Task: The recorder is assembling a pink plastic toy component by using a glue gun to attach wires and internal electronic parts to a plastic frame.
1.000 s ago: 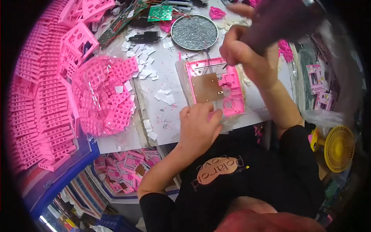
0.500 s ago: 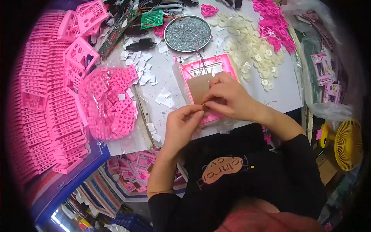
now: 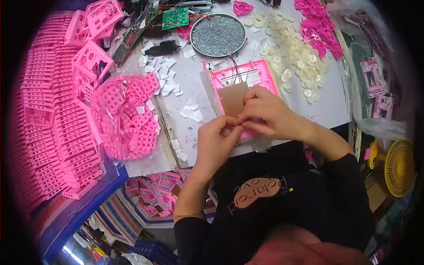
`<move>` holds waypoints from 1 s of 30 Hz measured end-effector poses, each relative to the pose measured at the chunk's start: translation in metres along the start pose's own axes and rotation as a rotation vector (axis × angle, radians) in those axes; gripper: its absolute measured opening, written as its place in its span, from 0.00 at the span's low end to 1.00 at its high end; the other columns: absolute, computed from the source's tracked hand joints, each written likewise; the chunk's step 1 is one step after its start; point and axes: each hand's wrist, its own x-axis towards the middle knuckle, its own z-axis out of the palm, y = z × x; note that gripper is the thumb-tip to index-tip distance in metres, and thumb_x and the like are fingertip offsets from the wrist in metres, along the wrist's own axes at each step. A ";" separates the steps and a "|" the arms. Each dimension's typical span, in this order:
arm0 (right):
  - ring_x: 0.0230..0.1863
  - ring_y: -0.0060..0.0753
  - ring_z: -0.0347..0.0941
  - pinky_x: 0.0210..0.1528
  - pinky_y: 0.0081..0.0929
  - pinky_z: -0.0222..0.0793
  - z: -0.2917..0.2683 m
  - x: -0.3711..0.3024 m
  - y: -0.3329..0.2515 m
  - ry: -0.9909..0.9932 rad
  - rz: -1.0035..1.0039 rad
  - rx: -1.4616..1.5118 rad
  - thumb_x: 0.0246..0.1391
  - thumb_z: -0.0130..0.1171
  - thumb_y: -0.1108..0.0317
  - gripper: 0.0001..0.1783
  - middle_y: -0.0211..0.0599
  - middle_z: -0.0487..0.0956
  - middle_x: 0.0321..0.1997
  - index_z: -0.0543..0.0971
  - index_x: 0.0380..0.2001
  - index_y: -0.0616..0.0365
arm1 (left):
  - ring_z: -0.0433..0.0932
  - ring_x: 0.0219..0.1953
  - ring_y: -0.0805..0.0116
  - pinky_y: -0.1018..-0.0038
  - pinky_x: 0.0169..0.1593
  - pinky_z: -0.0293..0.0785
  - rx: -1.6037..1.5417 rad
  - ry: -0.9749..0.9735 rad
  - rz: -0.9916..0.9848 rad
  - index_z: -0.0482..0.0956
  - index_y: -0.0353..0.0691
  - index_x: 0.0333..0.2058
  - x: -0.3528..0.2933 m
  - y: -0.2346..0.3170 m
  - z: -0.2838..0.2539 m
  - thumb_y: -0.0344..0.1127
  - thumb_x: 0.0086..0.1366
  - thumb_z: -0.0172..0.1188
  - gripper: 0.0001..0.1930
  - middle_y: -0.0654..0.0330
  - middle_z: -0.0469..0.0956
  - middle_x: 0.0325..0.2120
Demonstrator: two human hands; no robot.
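On the far left, long rows of pink plastic frames with slotted walls (image 3: 62, 110) stand packed together above a blue plastic rim (image 3: 115, 176). Next to them a clear plastic bag (image 3: 152, 142) of pink perforated plastic pieces (image 3: 132, 119) lies on the white-covered table (image 3: 191, 88). Below the table edge are many flat pink pieces (image 3: 152, 194). Right of the bag, small white paper scraps (image 3: 165, 73) are scattered, with a black part (image 3: 162, 47) and a green square circuit board (image 3: 175, 19) beyond them.

The left hand (image 3: 215, 137) is at the near edge of a shallow pink plastic case (image 3: 265, 73), its thumb and forefinger drawn together. A round metal dish (image 3: 244, 42) of small silvery metal pieces (image 3: 217, 34) stands beyond the case, and thin dark wires (image 3: 235, 70) run from the case toward it. The case lies on the table in front of the person, a brown square board (image 3: 232, 98) inside it. The right hand (image 3: 269, 117) reaches over the case, its fingers pinched, tips meeting the left's near the board's lower corner; whether anything is between them is too small to tell.

Farther right are whitish round discs (image 3: 304, 70), pink plastic loops (image 3: 316, 26), pink printed cards (image 3: 374, 77) and a yellow fan (image 3: 399, 168).
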 end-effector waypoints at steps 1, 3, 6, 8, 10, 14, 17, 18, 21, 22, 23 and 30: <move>0.44 0.37 0.69 0.44 0.31 0.69 -0.001 0.000 0.001 -0.013 -0.014 0.007 0.50 0.70 0.71 0.09 0.36 0.74 0.36 0.84 0.36 0.54 | 0.76 0.23 0.80 0.80 0.29 0.72 -0.020 -0.027 -0.012 0.83 0.30 0.38 0.001 0.002 -0.002 0.27 0.63 0.66 0.06 0.63 0.81 0.22; 0.44 0.35 0.69 0.40 0.29 0.69 -0.005 0.000 -0.005 -0.007 0.078 0.058 0.50 0.70 0.72 0.09 0.36 0.74 0.37 0.84 0.36 0.55 | 0.73 0.24 0.83 0.82 0.29 0.69 -0.060 -0.081 -0.036 0.84 0.31 0.38 0.002 0.003 -0.006 0.26 0.64 0.67 0.06 0.68 0.79 0.23; 0.43 0.33 0.70 0.36 0.26 0.69 -0.005 0.001 -0.006 -0.003 0.149 0.100 0.50 0.69 0.73 0.08 0.35 0.73 0.37 0.84 0.36 0.56 | 0.72 0.23 0.84 0.83 0.27 0.68 -0.138 -0.058 -0.032 0.84 0.31 0.38 -0.001 -0.005 -0.004 0.27 0.64 0.67 0.06 0.67 0.79 0.23; 0.42 0.32 0.70 0.35 0.25 0.69 -0.003 0.001 -0.005 0.004 0.157 0.118 0.50 0.69 0.73 0.08 0.35 0.73 0.38 0.84 0.35 0.56 | 0.75 0.22 0.81 0.81 0.27 0.70 -0.113 -0.034 0.006 0.83 0.31 0.38 -0.001 -0.002 -0.003 0.27 0.64 0.65 0.06 0.64 0.80 0.21; 0.41 0.32 0.70 0.34 0.25 0.69 -0.002 0.000 -0.002 0.016 0.150 0.136 0.50 0.69 0.73 0.08 0.35 0.72 0.37 0.84 0.35 0.56 | 0.76 0.22 0.80 0.81 0.27 0.70 -0.136 -0.035 0.011 0.83 0.30 0.39 -0.001 -0.003 -0.002 0.26 0.65 0.65 0.06 0.63 0.80 0.22; 0.41 0.29 0.70 0.32 0.23 0.68 -0.004 0.000 -0.002 0.011 0.206 0.153 0.50 0.69 0.74 0.07 0.34 0.72 0.38 0.84 0.35 0.55 | 0.74 0.23 0.82 0.83 0.27 0.69 -0.283 -0.118 -0.053 0.83 0.29 0.41 0.002 -0.010 -0.005 0.26 0.67 0.63 0.07 0.64 0.82 0.26; 0.41 0.26 0.70 0.31 0.21 0.67 -0.005 0.000 -0.008 -0.009 0.346 0.247 0.51 0.69 0.74 0.07 0.33 0.71 0.39 0.84 0.35 0.54 | 0.75 0.23 0.80 0.82 0.28 0.71 -0.317 -0.139 -0.061 0.82 0.27 0.41 0.002 -0.014 -0.007 0.25 0.67 0.62 0.07 0.63 0.82 0.26; 0.41 0.25 0.70 0.31 0.20 0.67 -0.005 -0.001 -0.007 -0.010 0.337 0.245 0.51 0.69 0.74 0.07 0.33 0.71 0.40 0.84 0.35 0.54 | 0.75 0.23 0.80 0.82 0.28 0.71 -0.314 -0.140 -0.056 0.82 0.27 0.41 0.003 -0.015 -0.007 0.25 0.68 0.62 0.07 0.63 0.82 0.26; 0.38 0.22 0.70 0.30 0.19 0.67 -0.001 -0.003 -0.001 0.012 0.277 0.214 0.51 0.70 0.73 0.07 0.32 0.71 0.41 0.84 0.35 0.54 | 0.76 0.23 0.80 0.82 0.27 0.71 -0.273 -0.116 -0.022 0.82 0.27 0.40 0.003 -0.016 -0.004 0.25 0.68 0.62 0.06 0.63 0.81 0.26; 0.37 0.22 0.70 0.29 0.18 0.67 -0.001 -0.003 0.000 0.023 0.251 0.199 0.51 0.70 0.73 0.07 0.32 0.70 0.41 0.84 0.35 0.53 | 0.76 0.22 0.79 0.81 0.27 0.71 -0.255 -0.089 -0.008 0.82 0.28 0.39 0.003 -0.014 -0.003 0.25 0.67 0.62 0.06 0.62 0.81 0.23; 0.36 0.21 0.70 0.29 0.18 0.66 -0.001 -0.003 -0.001 0.022 0.268 0.207 0.51 0.70 0.73 0.07 0.32 0.71 0.41 0.84 0.35 0.53 | 0.76 0.21 0.79 0.80 0.27 0.71 -0.236 -0.061 0.006 0.82 0.29 0.38 0.004 -0.011 0.000 0.26 0.67 0.62 0.05 0.62 0.80 0.21; 0.36 0.20 0.69 0.27 0.17 0.66 -0.005 -0.004 0.002 0.021 0.268 0.200 0.51 0.68 0.74 0.06 0.32 0.71 0.40 0.84 0.34 0.54 | 0.75 0.20 0.77 0.77 0.27 0.71 -0.093 0.063 0.115 0.83 0.33 0.36 0.000 -0.016 0.007 0.26 0.61 0.65 0.05 0.61 0.80 0.22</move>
